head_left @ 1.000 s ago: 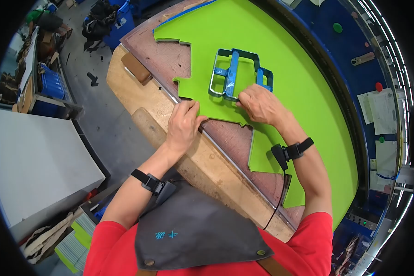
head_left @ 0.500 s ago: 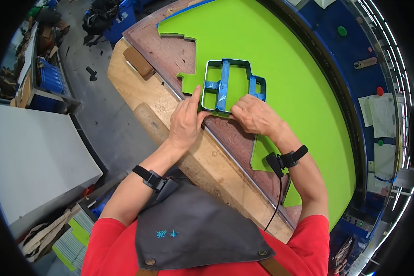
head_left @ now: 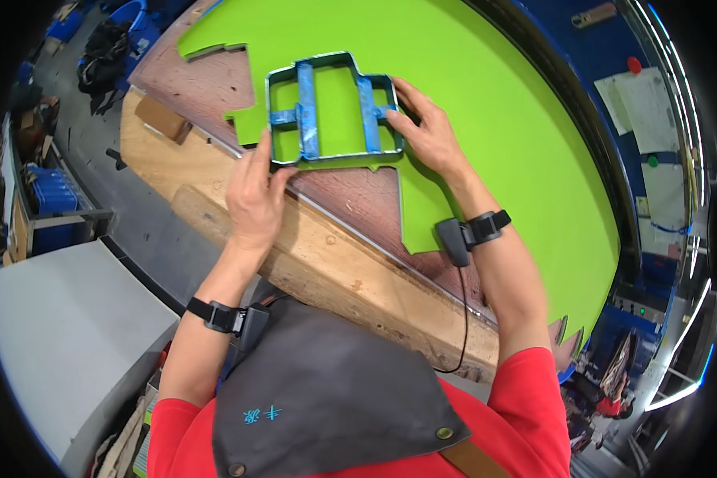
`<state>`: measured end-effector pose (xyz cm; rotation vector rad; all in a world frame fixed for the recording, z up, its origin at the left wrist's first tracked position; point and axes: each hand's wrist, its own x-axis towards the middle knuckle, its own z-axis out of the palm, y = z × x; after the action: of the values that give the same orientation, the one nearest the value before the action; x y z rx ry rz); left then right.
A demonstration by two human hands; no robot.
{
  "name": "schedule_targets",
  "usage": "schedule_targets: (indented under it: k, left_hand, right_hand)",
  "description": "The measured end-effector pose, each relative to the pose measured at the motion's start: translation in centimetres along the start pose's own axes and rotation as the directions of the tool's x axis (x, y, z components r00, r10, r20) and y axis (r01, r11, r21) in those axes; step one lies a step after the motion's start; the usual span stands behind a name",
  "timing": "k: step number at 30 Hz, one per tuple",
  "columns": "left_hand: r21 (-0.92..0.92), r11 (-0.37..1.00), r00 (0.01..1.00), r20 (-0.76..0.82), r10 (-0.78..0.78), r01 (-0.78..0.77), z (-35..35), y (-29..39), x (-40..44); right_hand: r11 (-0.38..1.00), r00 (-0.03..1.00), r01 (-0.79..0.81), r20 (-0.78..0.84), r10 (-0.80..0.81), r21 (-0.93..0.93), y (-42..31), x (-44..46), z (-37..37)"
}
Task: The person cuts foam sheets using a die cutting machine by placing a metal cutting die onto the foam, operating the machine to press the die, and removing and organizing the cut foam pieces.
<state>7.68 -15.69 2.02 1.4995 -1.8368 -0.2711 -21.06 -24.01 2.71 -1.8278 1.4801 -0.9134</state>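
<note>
A metal cutting die [head_left: 308,119] with blue-taped crossbars rests on a bright green sheet [head_left: 486,135], close to the sheet's cut-out edge. At the die's near left corner is my left hand [head_left: 253,199], its index finger along the outer side and its thumb at the near edge. My right hand [head_left: 432,135] grips the die's right end, with the thumb by the small taped bar and the fingers round the outer wall. Green material shows through the die's openings. The fingertips of my right hand are partly hidden behind the die's wall.
The sheet lies on a worn reddish cutting board [head_left: 366,199] beside a wooden ledge [head_left: 327,239]. A brown block [head_left: 162,119] sits on the ledge at left. A cable [head_left: 464,319] hangs from my right wrist device [head_left: 466,235]. A pale grey surface [head_left: 72,334] stands at lower left.
My right hand has shifted from the die's near edge to its right end. My left hand stays at the near left corner. The camera view has shifted, moving the scene leftward and up.
</note>
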Motion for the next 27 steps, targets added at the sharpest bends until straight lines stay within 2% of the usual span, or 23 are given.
schedule_targets:
  k: [1, 3, 5, 9, 13, 15, 17, 23, 24, 27]
  left_hand:
    - [-0.006, 1.000, 1.000, 0.017, 0.004, -0.004, 0.1, -0.1, 0.0]
    - [0.026, 0.999, 1.000, -0.007, 0.031, -0.030, 0.3, -0.3, -0.2]
    - [0.026, 0.999, 0.999, 0.015, 0.039, -0.039, 0.4, -0.2, -0.2]
    - [0.022, 1.000, 1.000, 0.028, -0.001, 0.000, 0.4, 0.0, -0.2]
    - [0.032, 0.998, 0.998, 0.026, 0.051, -0.051, 0.3, -0.1, 0.0]
    - [0.026, 0.996, 0.996, 0.002, 0.086, -0.086, 0.4, 0.0, 0.0]
    - [0.060, 0.998, 0.998, 0.058, 0.003, -0.007, 0.1, 0.1, -0.1]
    - [0.093, 0.995, 0.999, 0.042, 0.028, -0.032, 0.1, 0.0, -0.1]
    - [0.053, 0.998, 0.999, 0.021, 0.035, -0.036, 0.2, 0.0, 0.0]
    - [-0.009, 0.998, 0.994, 0.087, -0.065, 0.066, -0.5, 0.0, -0.1]
  right_hand:
    - [1.000, 0.999, -0.001, 0.049, 0.001, 0.006, 0.4, 0.0, 0.4]
    - [1.000, 0.999, -0.020, 0.026, 0.020, 0.013, 0.9, -0.1, 0.6]
    - [0.997, 0.998, 0.066, -0.017, -0.066, 0.042, 1.1, -0.1, 0.7]
    - [0.977, 0.998, 0.051, -0.047, -0.042, 0.208, 0.4, -0.5, 0.7]
    - [0.969, 0.999, 0.025, -0.033, -0.017, 0.244, 0.1, -0.8, 0.5]
    - [0.981, 0.999, 0.013, -0.038, -0.006, 0.194, 0.3, -0.7, 0.5]
    - [0.982, 0.999, 0.009, -0.033, -0.003, 0.190, 0.1, -0.6, 0.4]
    - [0.985, 0.999, -0.014, -0.034, 0.020, 0.169, -0.4, -0.7, 0.4]
    - [0.988, 0.999, -0.029, -0.031, 0.034, 0.149, -0.5, -0.7, 0.4]
    - [0.996, 0.999, -0.027, -0.044, 0.031, 0.087, -0.1, -0.7, 0.5]
